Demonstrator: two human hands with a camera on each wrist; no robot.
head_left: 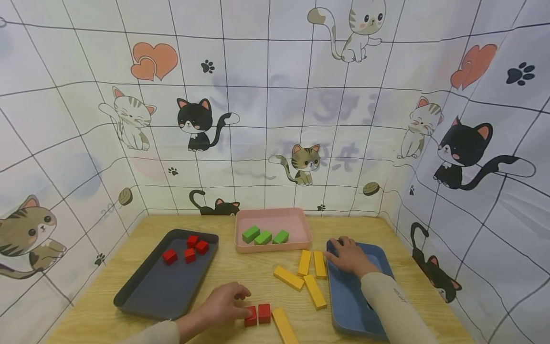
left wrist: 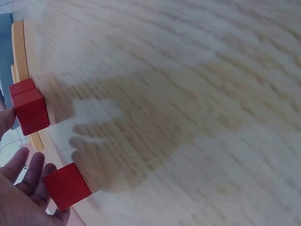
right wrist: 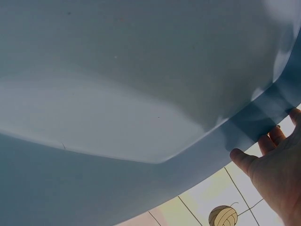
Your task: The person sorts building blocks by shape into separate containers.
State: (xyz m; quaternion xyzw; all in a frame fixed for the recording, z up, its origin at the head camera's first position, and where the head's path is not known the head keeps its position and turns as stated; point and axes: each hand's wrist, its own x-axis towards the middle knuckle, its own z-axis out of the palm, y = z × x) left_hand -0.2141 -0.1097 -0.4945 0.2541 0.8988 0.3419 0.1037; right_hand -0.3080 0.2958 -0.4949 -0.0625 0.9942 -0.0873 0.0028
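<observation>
While the left hand (head_left: 223, 306) curls over the near bench edge, its fingers (head_left: 242, 291) touch the left one of two red cubes (head_left: 257, 314) that sit side by side, touching each other, in a short left-right row. Left wrist view shows a cube at the fingertips, grip unclear; cannot tell if pinched or just touched. A yellow bar (head_left: 284, 326) lies just right of the cubes, long axis running toward the near edge, slightly angled. Four more yellow bars (head_left: 307, 274) lie mid-bench: two near-upright in the head view, side by side, two angled toward the front right.

Right hand (head_left: 350, 257) rests on the far left corner of the blue tray (head_left: 343, 306), fingers spread, lying flat over the rim; the right wrist view shows the fingertips at the tray wall. Tray long axis runs near-to-far along the bench's right side.

Wooden bench (head_left: 240, 272), light grain. Dark grey tray (head_left: 159, 286) at left, angled, holds four red cubes (head_left: 189, 249) at its far end. Pink tray (head_left: 296, 224) at far centre holds three green blocks (head_left: 265, 236) in a row. Cat-print sheet (head_left: 275, 105) walls the bench on left, back and right.

Open bench between the grey tray and the yellow bars; the cubes sit close to the near edge.
</observation>
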